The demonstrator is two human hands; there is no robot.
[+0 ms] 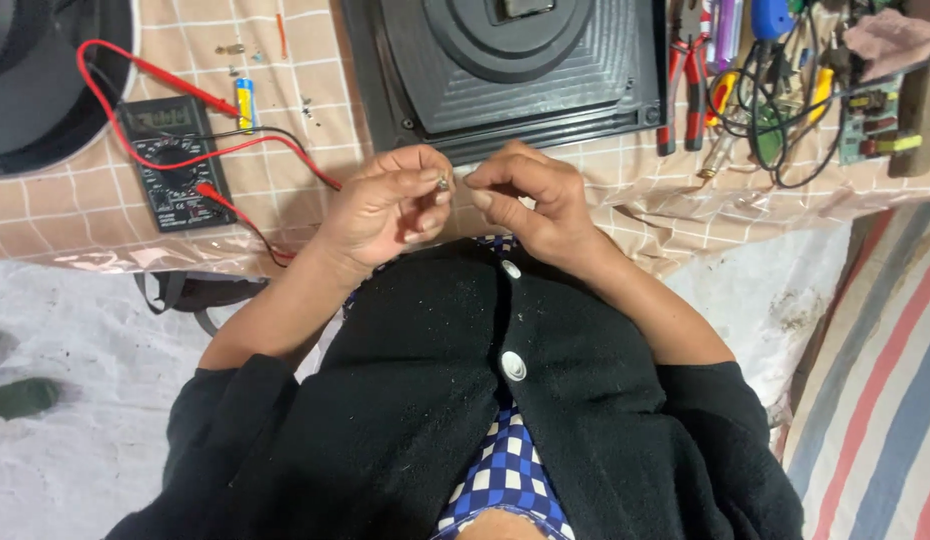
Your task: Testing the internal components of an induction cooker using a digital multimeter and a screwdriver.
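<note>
Fingertips of the left hand [390, 205] are curled in and pinched tight around a small silvery metal part [443, 183], which shows only as a glint between thumb and forefinger; what kind of part it is cannot be told. Just beside it, the right hand [533, 200] is also curled, thumb and forefinger brought close together near the same part, but whether they actually grip anything is too small to make out. Both hands hover over the near edge of a table [75, 215] covered with a pinkish checked cloth, and just in front of a large black plastic housing [505, 65] with stepped ridges that lies flat on it. To the left lies a black multimeter [165, 165] with red and black leads [185, 162] looping across it, and a small blue and yellow battery [245, 103] rests just above its corner. At the right end of the table sits a jumble of pliers [685, 80] with red handles, tangled wires and a green circuit board [870, 120]. Below the hands, the person's black buttoned cardigan [465, 400] fills the lower view, worn over a blue and white checked shirt.
</note>
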